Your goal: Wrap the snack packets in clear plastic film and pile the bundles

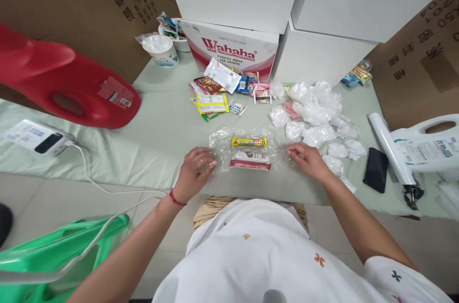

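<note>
A crinkled sheet of clear plastic film (220, 143) lies spread on the cloth-covered table in front of me. On it rest a small yellow-wrapped snack (248, 142) and, nearer me, a white and dark-red snack packet (250, 160). My right hand (304, 159) pinches the film's right edge between thumb and fingers, drawing a thin strand of it taut. At the left edge, my left hand (197, 169) has its fingers bent loosely and its thumb apart, fingertips at the film. Whether they grip any of it is hard to make out.
Assorted snack packets (213, 103) lie beyond the film. Crumpled clear plastic bundles (315, 107) cover the right side, near a black phone (376, 170) and a white roll (390, 148). At left stand a red jug (71, 83), a paper cup (160, 50) and a white corded device (38, 136).
</note>
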The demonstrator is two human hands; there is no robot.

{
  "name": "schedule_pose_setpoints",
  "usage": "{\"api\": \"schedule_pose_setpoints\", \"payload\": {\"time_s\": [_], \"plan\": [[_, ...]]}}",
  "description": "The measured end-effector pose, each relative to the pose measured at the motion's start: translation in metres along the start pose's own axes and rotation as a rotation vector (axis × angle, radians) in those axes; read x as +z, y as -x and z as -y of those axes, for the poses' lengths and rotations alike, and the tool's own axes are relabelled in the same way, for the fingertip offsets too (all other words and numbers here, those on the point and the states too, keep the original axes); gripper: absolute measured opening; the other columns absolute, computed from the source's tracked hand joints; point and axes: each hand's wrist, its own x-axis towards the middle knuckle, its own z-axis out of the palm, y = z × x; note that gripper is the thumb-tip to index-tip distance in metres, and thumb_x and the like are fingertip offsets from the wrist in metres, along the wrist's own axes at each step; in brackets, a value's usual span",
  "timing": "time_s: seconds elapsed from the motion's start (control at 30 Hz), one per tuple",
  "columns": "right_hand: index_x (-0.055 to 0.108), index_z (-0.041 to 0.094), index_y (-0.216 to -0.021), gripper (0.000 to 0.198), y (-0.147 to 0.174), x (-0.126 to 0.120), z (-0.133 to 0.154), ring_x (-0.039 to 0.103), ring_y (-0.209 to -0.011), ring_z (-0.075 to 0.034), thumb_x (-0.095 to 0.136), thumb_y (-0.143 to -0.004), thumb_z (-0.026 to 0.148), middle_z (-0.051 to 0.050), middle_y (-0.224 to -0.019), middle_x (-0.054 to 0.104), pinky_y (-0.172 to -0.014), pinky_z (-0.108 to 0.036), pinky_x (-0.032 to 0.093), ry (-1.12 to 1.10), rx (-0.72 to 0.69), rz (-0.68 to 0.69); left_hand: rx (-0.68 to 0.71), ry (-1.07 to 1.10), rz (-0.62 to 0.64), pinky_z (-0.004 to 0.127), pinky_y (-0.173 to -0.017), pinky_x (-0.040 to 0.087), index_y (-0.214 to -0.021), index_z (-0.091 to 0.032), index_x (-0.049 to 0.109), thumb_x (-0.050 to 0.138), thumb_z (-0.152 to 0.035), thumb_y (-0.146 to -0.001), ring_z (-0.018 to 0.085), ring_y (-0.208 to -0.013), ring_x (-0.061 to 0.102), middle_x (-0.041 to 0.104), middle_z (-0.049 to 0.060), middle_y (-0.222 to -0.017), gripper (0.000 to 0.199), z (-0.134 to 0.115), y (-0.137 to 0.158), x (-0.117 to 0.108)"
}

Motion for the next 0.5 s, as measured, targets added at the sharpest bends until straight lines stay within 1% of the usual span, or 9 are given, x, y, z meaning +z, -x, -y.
{"api": "schedule_pose_setpoints", "payload": {"time_s": [0.07,0.1,0.2,0.27,0.33,0.4,0.43,0.47,0.5], "plan": [[0.074,0.020,-0.099,0.022,-0.025,-0.004,0.001,0.062,-0.085,-0.025,0.055,-0.098,0.031,-0.008,-0.088,0.072,-0.084,-0.038,0.048,0.151,0.041,0.021,-0.057,0.037,-0.034,0.048,-0.104,0.050,-0.080,-0.024,0.068,0.058,-0.036,-0.096,0.024,-0.110,0.068,0.077,0.004,-0.087,0.022,0.001,-0.013,0.005],[0.075,0.019,-0.101,0.023,-0.038,-0.004,0.005,0.061,-0.088,-0.026,0.056,-0.097,0.029,-0.010,-0.092,0.072,-0.086,-0.038,0.046,0.210,0.030,0.016,-0.074,0.058,-0.050,0.046,-0.101,0.051,-0.081,-0.024,0.067,0.059,-0.037,-0.095,0.024,-0.109,0.068,0.076,0.004,-0.086,0.021,0.001,-0.017,0.007],[0.075,0.018,-0.112,0.028,-0.072,0.009,0.024,0.059,-0.097,-0.027,0.051,-0.101,0.028,-0.011,-0.100,0.072,-0.090,-0.038,0.043,0.238,-0.088,0.011,-0.066,0.126,-0.082,0.046,-0.101,0.052,-0.085,-0.024,0.068,0.061,-0.037,-0.094,0.024,-0.110,0.066,0.076,0.005,-0.089,0.018,-0.004,-0.016,0.010],[0.075,0.019,-0.114,0.030,-0.092,0.024,0.040,0.059,-0.098,-0.026,0.050,-0.103,0.031,-0.011,-0.101,0.071,-0.093,-0.038,0.041,0.217,-0.164,0.096,-0.054,0.159,-0.097,0.047,-0.102,0.051,-0.086,-0.024,0.069,0.062,-0.035,-0.095,0.024,-0.113,0.065,0.076,0.005,-0.091,0.016,-0.008,-0.011,0.009],[0.074,0.018,-0.115,0.034,-0.107,0.039,0.054,0.057,-0.102,-0.028,0.057,-0.101,0.043,-0.013,-0.102,0.070,-0.093,-0.039,0.040,0.239,-0.178,0.218,-0.057,0.177,-0.119,0.048,-0.103,0.051,-0.087,-0.025,0.069,0.063,-0.034,-0.095,0.024,-0.114,0.065,0.075,0.005,-0.092,0.014,-0.011,-0.004,0.008],[0.074,0.019,-0.118,0.048,-0.114,0.050,0.062,0.054,-0.107,-0.032,0.068,-0.092,0.059,-0.015,-0.105,0.068,-0.093,-0.040,0.040,0.265,-0.193,0.342,-0.062,0.187,-0.143,0.049,-0.102,0.051,-0.087,-0.024,0.069,0.063,-0.033,-0.095,0.025,-0.114,0.065,0.075,0.005,-0.091,0.013,-0.012,0.000,0.007],[0.074,0.020,-0.120,0.055,-0.114,0.053,0.064,0.053,-0.109,-0.033,0.073,-0.086,0.064,-0.015,-0.105,0.067,-0.092,-0.040,0.040,0.268,-0.220,0.390,-0.064,0.190,-0.153,0.049,-0.102,0.052,-0.088,-0.024,0.069,0.063,-0.032,-0.095,0.025,-0.113,0.065,0.075,0.005,-0.091,0.013,-0.012,0.001,0.007],[0.073,0.021,-0.122,0.060,-0.112,0.055,0.064,0.052,-0.111,-0.034,0.078,-0.081,0.064,-0.014,-0.106,0.067,-0.093,-0.040,0.040,0.264,-0.259,0.417,-0.062,0.194,-0.160,0.048,-0.101,0.052,-0.088,-0.024,0.069,0.063,-0.032,-0.095,0.024,-0.113,0.065,0.075,0.005,-0.091,0.012,-0.011,0.002,0.007],[0.072,0.022,-0.125,0.062,-0.109,0.056,0.064,0.051,-0.112,-0.034,0.082,-0.078,0.061,-0.014,-0.107,0.067,-0.095,-0.041,0.040,0.254,-0.305,0.425,-0.060,0.198,-0.162,0.048,-0.101,0.052,-0.088,-0.024,0.069,0.062,-0.031,-0.096,0.024,-0.113,0.065,0.075,0.005,-0.091,0.012,-0.010,0.002,0.008]]}}
